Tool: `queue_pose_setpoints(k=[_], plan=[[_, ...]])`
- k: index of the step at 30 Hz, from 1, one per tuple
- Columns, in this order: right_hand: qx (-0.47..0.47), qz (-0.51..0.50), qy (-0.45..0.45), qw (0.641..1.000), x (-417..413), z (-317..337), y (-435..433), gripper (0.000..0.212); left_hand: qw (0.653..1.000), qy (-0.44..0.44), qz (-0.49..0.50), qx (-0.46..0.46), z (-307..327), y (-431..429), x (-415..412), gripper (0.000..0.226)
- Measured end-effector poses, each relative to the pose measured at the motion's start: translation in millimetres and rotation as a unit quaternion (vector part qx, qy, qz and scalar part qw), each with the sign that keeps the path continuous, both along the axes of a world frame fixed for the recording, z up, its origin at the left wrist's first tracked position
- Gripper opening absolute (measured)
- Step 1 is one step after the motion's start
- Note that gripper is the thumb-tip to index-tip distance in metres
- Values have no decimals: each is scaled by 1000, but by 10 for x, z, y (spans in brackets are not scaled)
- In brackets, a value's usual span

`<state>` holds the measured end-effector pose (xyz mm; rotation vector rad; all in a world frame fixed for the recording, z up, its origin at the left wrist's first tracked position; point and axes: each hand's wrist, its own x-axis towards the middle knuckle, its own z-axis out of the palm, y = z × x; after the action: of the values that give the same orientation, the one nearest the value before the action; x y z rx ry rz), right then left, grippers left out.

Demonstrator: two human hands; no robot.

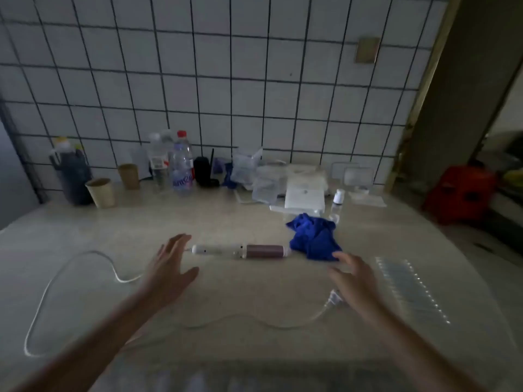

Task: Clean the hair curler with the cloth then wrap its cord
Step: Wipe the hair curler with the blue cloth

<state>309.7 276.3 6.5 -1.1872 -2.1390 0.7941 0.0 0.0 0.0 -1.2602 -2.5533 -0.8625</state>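
The curler (240, 250) lies flat on the bench (226, 292), its barrel tip touching the blue cloth (312, 237), and the cord (70, 281) trails loose in a long loop. Both hands hover with a wide, empty grip: the left hand (169, 267) by the handle end, likely to steady it, and the right hand (353, 275) just beside the cloth, likely to take it for wiping.

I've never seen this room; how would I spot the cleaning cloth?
Find the pale counter under the tiled wall. The white hair curler lies at its middle, and the cloth sits crumpled at the curler's right end. It is deep blue, unlike the white box behind.
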Motion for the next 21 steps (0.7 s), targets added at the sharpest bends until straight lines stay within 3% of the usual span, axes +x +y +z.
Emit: queue_pose_setpoints(k=[3,6,11,14,16,18,21], plan=[[48,32,21,998,-223,252,82,54,997,-25,8,-73,81,154,20,78],[43,67,-19,997,-519,464,262,64,994,-27,15,-103,65,283,-9,67],[-37,103,-119,987,-771,409,566,93,995,-19,28,-91,60,334,-37,37],[-10,99,-164,981,-876,289,716,99,999,4,17,-45,-17,316,19,31],[-17,102,-147,984,-927,249,789,83,1000,7,13,-16,-54,329,24,26],[-38,92,-93,991,-955,191,828,53,999,-8,25,19,-57,360,18,14],[-138,69,101,983,-1018,201,764,26,995,-28,28,87,8,464,9,8]])
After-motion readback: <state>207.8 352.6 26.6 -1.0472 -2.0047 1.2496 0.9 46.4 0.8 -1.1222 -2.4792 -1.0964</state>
